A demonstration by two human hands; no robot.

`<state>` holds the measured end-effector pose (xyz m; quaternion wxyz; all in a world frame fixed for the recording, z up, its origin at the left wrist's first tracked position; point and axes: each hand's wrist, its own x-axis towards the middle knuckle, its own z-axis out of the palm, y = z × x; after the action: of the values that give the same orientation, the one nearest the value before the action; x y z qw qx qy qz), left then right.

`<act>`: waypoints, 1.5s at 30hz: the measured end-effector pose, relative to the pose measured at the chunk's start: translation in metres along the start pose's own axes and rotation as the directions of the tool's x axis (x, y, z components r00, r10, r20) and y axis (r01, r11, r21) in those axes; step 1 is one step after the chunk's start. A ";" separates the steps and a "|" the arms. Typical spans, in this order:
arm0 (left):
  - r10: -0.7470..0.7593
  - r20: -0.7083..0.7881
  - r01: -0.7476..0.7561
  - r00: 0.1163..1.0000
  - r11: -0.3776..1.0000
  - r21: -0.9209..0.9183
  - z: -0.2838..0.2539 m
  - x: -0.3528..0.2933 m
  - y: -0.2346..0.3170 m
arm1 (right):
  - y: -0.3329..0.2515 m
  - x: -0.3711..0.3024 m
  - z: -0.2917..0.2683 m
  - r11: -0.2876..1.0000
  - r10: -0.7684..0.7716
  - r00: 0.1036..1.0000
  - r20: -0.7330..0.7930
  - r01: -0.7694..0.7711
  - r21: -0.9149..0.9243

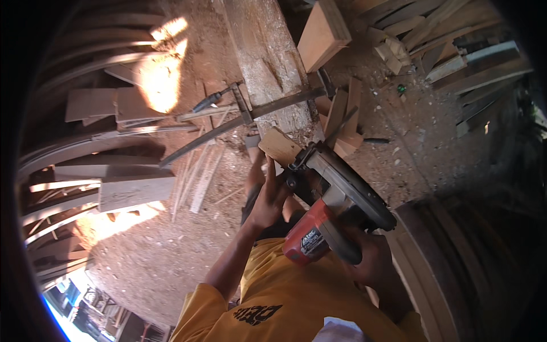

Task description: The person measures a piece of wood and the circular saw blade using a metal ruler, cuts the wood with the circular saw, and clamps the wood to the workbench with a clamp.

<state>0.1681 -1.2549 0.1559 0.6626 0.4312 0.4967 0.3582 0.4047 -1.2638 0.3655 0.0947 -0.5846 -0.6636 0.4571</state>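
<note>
My right hand [373, 259] is wrapped round the black handle of a red and grey power tool [307, 233] that looks like a circular saw. Its long, dark-edged guard slants away from me, and the blade itself is hidden. Beyond its front end, a short tan piece of wood [279, 146] lies at the near end of a thick, worn plank [279, 74]. My left hand [272, 199] grips the near edge of that piece, close to the saw's front; the saw covers part of the fingers. A long bar clamp [228, 125] crosses the plank.
Boards [137, 191] are stacked at the left, in patches of sunlight. A thick wood block [323, 35] stands beside the plank at the far side. Offcuts [393, 54] are heaped at the far right, and more long boards [427, 268] lie near right. Sawdust covers the floor [154, 268].
</note>
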 end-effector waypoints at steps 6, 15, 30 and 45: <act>-0.069 0.074 0.081 0.995 0.983 -0.167 -0.002 0.024 -0.030 | -0.020 0.034 0.015 0.939 0.334 0.941 0.042 -0.329 -0.095; -0.062 0.150 0.057 0.987 0.998 0.039 -0.040 0.061 -0.005 | -0.064 0.062 0.026 0.924 0.317 0.940 -0.125 -0.336 -0.181; 0.045 0.224 -0.099 0.974 0.966 0.237 -0.086 0.195 0.199 | -0.119 0.104 -0.028 0.970 0.238 0.840 -0.488 -0.229 0.078; -0.117 0.290 0.086 0.950 0.990 0.116 -0.109 0.237 0.211 | -0.117 0.149 -0.049 0.921 0.294 0.879 -0.375 -0.156 0.357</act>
<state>0.1123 -0.9390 0.2545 0.7243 0.4869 0.4310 0.2292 0.3119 -1.0992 0.4157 0.2735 -0.7202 -0.4721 0.4284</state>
